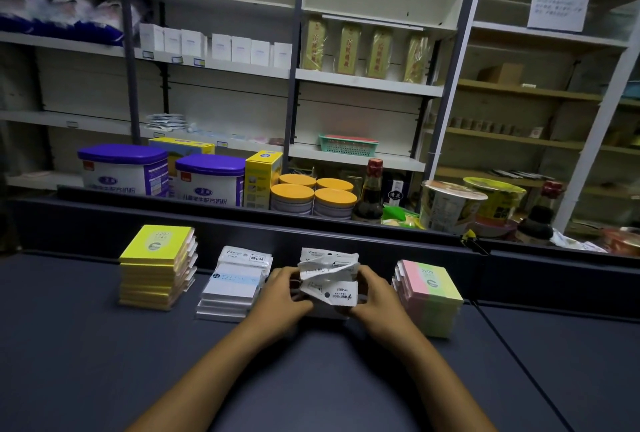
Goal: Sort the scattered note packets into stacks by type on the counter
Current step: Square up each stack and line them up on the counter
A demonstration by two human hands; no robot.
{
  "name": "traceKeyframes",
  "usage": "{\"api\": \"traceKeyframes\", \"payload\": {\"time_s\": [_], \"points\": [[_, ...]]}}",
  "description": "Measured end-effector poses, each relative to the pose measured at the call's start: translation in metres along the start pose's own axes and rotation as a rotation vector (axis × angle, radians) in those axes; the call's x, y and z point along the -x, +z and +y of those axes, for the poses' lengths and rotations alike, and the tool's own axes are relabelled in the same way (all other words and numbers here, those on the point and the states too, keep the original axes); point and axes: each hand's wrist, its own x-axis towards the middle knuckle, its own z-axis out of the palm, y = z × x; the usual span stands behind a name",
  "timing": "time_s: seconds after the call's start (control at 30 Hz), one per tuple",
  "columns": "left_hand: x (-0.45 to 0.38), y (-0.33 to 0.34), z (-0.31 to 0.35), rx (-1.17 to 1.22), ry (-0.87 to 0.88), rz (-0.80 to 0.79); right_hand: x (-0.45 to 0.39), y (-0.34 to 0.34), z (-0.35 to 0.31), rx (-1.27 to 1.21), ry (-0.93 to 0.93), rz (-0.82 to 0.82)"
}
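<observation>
Stacks on dark counter, four: yellow stack lower left, white stack beside, white pile centre gripped by left hand and right hand, fingers curled, pink-green stack right.

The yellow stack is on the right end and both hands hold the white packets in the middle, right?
Not quite. The head view shows the yellow stack on the left end; the pink-green stack is on the right. Both hands, left and right, do hold the white packets in the middle.
</observation>
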Motion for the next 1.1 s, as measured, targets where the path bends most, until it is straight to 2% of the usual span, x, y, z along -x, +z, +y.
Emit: {"api": "traceKeyframes", "payload": {"time_s": [0.2, 0.37, 0.5, 0.6, 1.1], "points": [[-0.005, 0.001, -0.004, 0.042, 0.024, -0.022, -0.002, 0.002, -0.003, 0.022, 0.033, 0.020], [-0.009, 0.002, -0.001, 0.261, -0.042, 0.065, -0.004, -0.002, -0.008, -0.084, 0.062, 0.133], [-0.007, 0.008, -0.003, 0.021, -0.105, 0.122, -0.001, 0.001, -0.005, 0.003, 0.191, 0.136], [-0.006, 0.010, -0.001, 0.008, -0.146, 0.130, 0.001, 0.001, -0.007, 0.044, 0.250, 0.122], [-0.004, 0.012, 0.011, -0.229, -0.123, 0.115, 0.003, 0.003, -0.012, 0.298, 0.261, 0.142]]}}
